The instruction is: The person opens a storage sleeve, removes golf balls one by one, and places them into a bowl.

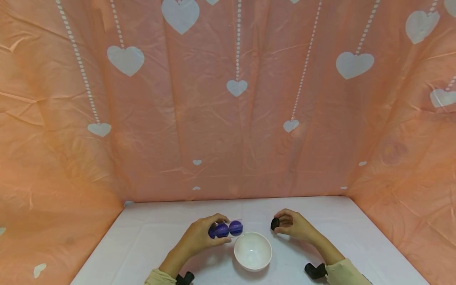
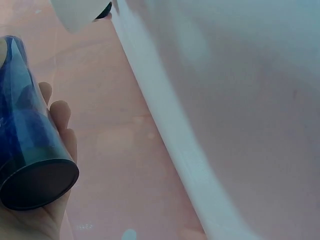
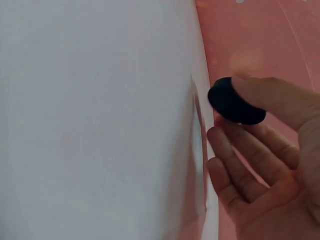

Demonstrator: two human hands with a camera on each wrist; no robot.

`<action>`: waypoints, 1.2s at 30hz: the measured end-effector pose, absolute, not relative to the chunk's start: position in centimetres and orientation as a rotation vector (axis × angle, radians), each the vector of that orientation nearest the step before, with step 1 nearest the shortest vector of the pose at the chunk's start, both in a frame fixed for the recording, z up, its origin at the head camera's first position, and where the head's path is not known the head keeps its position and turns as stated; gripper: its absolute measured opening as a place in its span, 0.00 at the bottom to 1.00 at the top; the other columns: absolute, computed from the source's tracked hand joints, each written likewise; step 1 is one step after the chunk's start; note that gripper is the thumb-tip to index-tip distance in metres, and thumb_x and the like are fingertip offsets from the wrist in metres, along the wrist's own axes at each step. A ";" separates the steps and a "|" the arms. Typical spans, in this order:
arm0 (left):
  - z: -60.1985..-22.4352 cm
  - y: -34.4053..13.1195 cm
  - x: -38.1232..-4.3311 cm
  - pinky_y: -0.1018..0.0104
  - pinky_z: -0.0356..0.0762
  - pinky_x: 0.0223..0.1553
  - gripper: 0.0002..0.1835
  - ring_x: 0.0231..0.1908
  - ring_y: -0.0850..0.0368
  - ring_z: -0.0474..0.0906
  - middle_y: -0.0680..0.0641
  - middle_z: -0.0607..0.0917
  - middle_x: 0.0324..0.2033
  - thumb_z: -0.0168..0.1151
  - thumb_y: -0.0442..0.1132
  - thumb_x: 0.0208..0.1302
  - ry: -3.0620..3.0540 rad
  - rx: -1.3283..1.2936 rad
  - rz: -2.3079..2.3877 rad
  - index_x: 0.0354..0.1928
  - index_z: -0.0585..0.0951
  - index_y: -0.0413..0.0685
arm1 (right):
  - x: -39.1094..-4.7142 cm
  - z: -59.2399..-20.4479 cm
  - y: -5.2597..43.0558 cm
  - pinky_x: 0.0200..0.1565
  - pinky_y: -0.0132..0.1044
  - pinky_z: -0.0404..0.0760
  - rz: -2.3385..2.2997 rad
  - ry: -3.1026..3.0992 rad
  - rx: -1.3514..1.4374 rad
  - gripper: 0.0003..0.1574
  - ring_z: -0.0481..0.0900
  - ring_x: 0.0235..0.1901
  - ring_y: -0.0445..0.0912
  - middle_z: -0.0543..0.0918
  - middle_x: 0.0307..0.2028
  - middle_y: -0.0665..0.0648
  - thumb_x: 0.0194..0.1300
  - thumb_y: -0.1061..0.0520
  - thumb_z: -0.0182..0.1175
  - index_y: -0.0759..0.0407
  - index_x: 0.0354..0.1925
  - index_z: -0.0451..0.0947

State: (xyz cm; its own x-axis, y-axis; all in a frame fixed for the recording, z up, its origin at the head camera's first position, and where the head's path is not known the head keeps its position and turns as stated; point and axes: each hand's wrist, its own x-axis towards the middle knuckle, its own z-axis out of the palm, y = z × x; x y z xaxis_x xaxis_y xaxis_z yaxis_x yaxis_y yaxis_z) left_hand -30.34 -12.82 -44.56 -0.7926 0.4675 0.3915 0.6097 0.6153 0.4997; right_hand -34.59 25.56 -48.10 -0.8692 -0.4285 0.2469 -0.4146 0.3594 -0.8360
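Note:
My left hand [image 1: 201,236] grips a clear tube [image 1: 232,233] with several purple-blue balls inside. The tube lies tilted nearly sideways, its far end above the left rim of a white bowl [image 1: 253,251]. A black cap [image 2: 40,185] closes the end nearest the wrist in the left wrist view. Right of the bowl, my right hand [image 1: 293,225] pinches a round black cap [image 3: 235,102] between thumb and fingertips, off the table. The remaining fingers are loosely bent beneath it. The bowl stands upright, and its visible inside shows only white.
The white table [image 1: 156,221] runs back to an orange sheet [image 1: 213,138] printed with white hearts, which also hangs along both sides. Black wrist devices [image 1: 315,271] sit by both sleeves, low over the table.

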 end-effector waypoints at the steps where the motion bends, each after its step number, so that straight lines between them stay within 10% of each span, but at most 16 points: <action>1: -44.6 -12.8 -30.3 0.61 0.83 0.43 0.26 0.41 0.63 0.82 0.55 0.90 0.44 0.82 0.61 0.57 -2.619 -0.887 -0.933 0.56 0.84 0.69 | -34.6 -48.1 25.6 0.54 0.35 0.86 -1.573 2.580 -0.791 0.26 0.85 0.51 0.50 0.87 0.49 0.66 0.64 0.65 0.77 0.73 0.56 0.79; 36: -44.2 -12.9 -30.1 0.60 0.84 0.43 0.26 0.42 0.62 0.83 0.54 0.91 0.46 0.82 0.62 0.57 -2.619 -0.916 -0.886 0.55 0.84 0.69 | -34.1 -47.4 26.0 0.41 0.35 0.79 -1.247 2.828 -0.616 0.23 0.79 0.41 0.48 0.83 0.40 0.54 0.56 0.61 0.82 0.63 0.47 0.83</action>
State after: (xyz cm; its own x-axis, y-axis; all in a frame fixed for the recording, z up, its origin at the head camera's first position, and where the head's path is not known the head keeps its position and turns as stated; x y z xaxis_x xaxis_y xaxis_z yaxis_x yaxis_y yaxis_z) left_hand -30.11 -12.87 -44.19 -0.7784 0.4893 0.3932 0.6275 0.6221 0.4682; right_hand -34.07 26.02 -47.44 -0.9236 -0.3465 0.1638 -0.3546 0.6105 -0.7082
